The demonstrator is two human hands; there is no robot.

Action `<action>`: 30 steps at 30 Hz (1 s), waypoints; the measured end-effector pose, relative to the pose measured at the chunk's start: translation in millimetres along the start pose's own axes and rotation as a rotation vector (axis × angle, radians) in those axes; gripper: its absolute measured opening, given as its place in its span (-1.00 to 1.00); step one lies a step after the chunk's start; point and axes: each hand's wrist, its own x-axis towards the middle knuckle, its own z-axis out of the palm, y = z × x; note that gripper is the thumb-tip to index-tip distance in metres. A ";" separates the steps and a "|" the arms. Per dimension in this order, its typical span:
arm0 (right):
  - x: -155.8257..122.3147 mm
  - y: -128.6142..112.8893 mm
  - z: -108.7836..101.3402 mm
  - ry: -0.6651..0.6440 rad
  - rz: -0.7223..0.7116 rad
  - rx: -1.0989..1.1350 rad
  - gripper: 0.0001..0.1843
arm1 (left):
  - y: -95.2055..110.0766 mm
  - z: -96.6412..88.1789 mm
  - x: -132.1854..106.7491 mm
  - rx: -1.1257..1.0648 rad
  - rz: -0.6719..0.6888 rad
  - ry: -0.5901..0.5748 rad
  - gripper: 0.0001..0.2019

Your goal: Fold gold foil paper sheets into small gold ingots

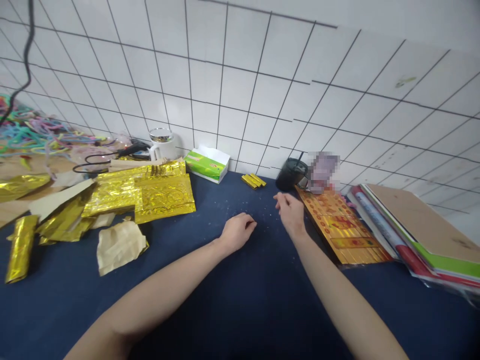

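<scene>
My left hand (239, 232) rests on the dark blue tabletop (258, 295), its fingers curled in and the thumb alongside. Nothing shows in it. To its right, my right hand (291, 212) is held with bent, closed fingers and no visible object. It is near a dark cup with a straw (290, 175) and the edge of a stack of orange-gold printed sheets (339, 225). Beyond both hands, a few small folded gold foil pieces (253, 181) lie near the wall. Tiny pale specks dot the cloth between the hands.
Gold foil sheets (165, 197) and a crumpled beige paper (120, 246) spread across the left. Behind them stand a white mug (163, 146) and a green tissue pack (207, 165). Colourful fuzzy strands (41, 127) heap at far left. Folders and boards (431, 220) are stacked at right.
</scene>
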 end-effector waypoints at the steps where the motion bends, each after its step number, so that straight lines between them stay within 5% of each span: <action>1: -14.2 -2.7 -0.6 -0.052 -0.024 -0.023 -0.53 | 0.7 -1.2 -0.8 0.018 -0.002 0.011 -0.81; 8: -76.8 -6.1 18.4 -0.289 -0.167 -0.165 -0.66 | -1.3 -15.9 -4.0 0.225 -0.031 0.116 -0.78; 15: -78.4 3.6 22.2 -0.296 -0.208 -0.221 -0.63 | -20.0 -62.8 -0.9 0.526 -0.061 0.137 -0.77; 21: -77.7 5.9 22.3 -0.299 -0.233 -0.220 -0.61 | -57.1 -115.9 -33.2 0.751 -0.137 0.072 -0.81; 30: -78.0 4.3 20.7 -0.307 -0.240 -0.203 -0.60 | -81.4 -134.8 -65.4 0.872 -0.230 0.032 -0.72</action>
